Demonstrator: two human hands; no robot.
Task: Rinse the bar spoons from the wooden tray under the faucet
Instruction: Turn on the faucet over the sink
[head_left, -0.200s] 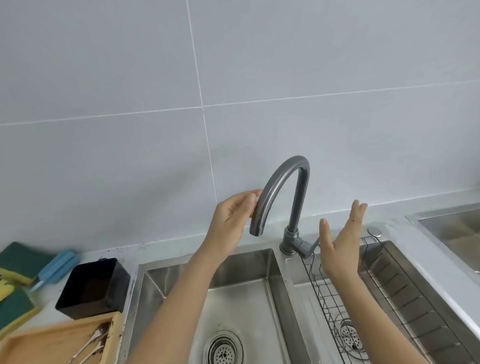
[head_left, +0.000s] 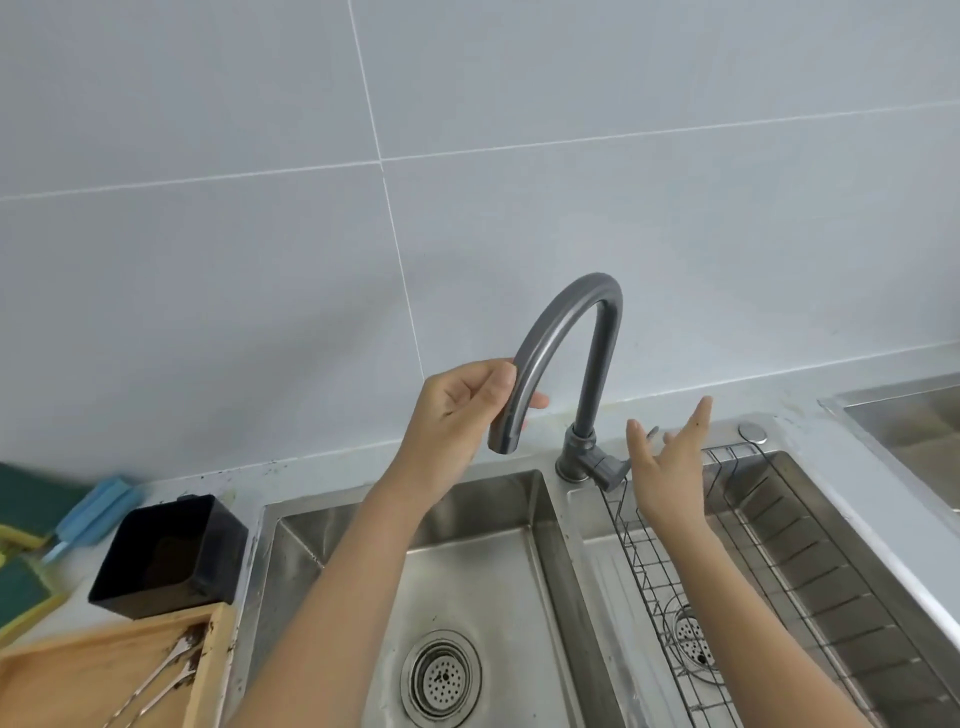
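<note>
Pale grey tiled wall (head_left: 571, 130) behind, white grout lines crossing. Below it a light table (head_left: 841, 431) carrying a steel double sink (head_left: 467, 545), left basin bare with a round drain, right basin fitted with a wire rack (head_left: 654, 571). Dark grey faucet (head_left: 566, 332) arched from the divider, spout over the left basin, no water visible. Wooden tray (head_left: 67, 680) at bottom left, just beside the sink, holding two thin metal spoons (head_left: 161, 675), bowls caked with dark brown residue. Black tub (head_left: 171, 556) behind the tray; green sponges (head_left: 21, 587) and blue brush (head_left: 93, 514) further left. Left hand (head_left: 457, 410) curled round the spout, thumb in front. Right hand (head_left: 670, 457) spread, fingers straight, near the faucet lever, holding nothing.
</note>
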